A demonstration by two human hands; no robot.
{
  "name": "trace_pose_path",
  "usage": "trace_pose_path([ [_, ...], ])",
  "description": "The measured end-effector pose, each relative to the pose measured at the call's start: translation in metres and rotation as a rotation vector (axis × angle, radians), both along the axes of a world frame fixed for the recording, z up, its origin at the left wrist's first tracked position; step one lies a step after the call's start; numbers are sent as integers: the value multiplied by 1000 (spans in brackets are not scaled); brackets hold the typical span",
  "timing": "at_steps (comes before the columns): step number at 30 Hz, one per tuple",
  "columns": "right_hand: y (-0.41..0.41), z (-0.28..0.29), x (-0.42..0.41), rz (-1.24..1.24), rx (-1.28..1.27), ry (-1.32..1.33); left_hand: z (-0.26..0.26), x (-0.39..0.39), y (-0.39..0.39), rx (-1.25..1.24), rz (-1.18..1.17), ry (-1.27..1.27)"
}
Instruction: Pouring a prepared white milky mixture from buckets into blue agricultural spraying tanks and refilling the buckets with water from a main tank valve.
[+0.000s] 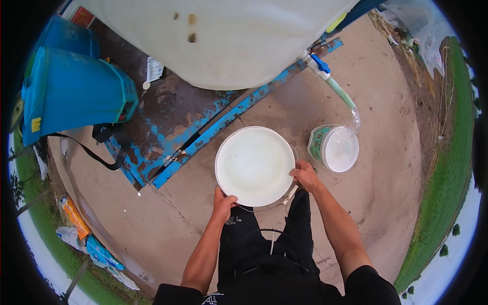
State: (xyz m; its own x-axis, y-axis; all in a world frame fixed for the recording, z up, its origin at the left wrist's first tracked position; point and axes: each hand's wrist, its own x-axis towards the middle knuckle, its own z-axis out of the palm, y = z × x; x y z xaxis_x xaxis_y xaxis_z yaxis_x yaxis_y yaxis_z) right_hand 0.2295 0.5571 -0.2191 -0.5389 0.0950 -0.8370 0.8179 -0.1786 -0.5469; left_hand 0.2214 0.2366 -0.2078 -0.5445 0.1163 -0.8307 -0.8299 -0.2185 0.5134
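Observation:
A round white plastic bucket (222,164) is held in front of my legs, its open mouth facing up. My left hand (224,204) grips the rim at the near left, thumb on top. At the right side of the rim, my right hand (307,177) has hold too. The wire handle hangs down on the near side with its pale grip (291,195). Pale liquid seems to be inside. To the right, a smaller bucket with a green printed wall (317,142) stands on the concrete, and water runs into it from a green hose (342,93).
The hose comes off a blue-handled valve (320,64) on a large white tank (228,49). That tank rests on a metal platform with flaking blue paint (167,131), whose corner points towards me. Blue backpack sprayers (82,89) and a dangling black strap (82,146) are at left, bags (76,219) beyond.

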Motion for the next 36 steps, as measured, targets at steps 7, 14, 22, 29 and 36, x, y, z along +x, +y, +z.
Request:
trace_pose_path([
  [7, -33, 92, 8, -35, 41, 23, 71, -3, -41, 43, -55, 50],
  [14, -58, 199, -6, 9, 52, 189, 169, -4, -60, 130, -14, 149],
  [22, -107, 321, -27, 1, 176, 311, 255, -40, -106, 234, -26, 284],
  [29, -174, 396, -31, -249, 112, 501, 320, -99, -168, 473, -253, 357],
  [36, -242, 500, -67, -191, 188, 609, 418, -165, -241, 607, -365, 428],
])
